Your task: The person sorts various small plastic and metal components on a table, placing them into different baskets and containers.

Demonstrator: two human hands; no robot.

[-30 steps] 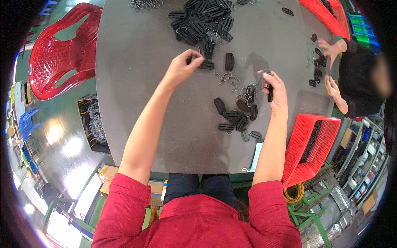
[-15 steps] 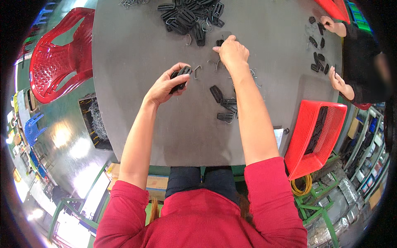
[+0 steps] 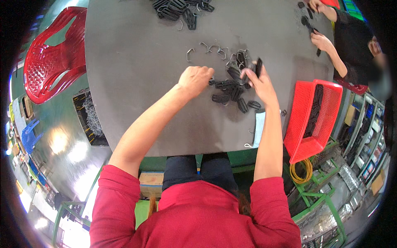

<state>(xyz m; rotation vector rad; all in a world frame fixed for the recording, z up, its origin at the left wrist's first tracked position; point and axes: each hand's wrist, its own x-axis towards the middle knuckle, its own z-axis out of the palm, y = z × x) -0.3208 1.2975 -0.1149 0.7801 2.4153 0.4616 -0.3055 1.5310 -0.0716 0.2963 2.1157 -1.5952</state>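
My right hand [image 3: 261, 84] grips a black slotted plastic piece [image 3: 259, 67] that stands up between thumb and fingers; the hand is slightly blurred. My left hand [image 3: 195, 81] is closed, knuckles up, beside the left edge of a loose pile of black plastic pieces [image 3: 235, 91]. What its fingers hold, if anything, is hidden, though a bit of metal shows at the fingertips. Bent wire hooks [image 3: 223, 53] lie beyond the pile, some tangled among the pieces. One more wire hook [image 3: 189, 54] lies apart, farther left.
A bigger heap of black pieces [image 3: 173, 9] lies at the far side of the grey table [image 3: 136, 82]. A red basket [image 3: 295, 132] holding black pieces stands at the right. Across the table, a co-worker's hands [image 3: 324, 42] handle similar parts. A light-blue face mask [image 3: 259, 124] lies nearby.
My left hand has moved right to the pile; the black pieces it held no longer show in it. My right hand has come nearer and right, now gripping a black piece. The view has shifted.
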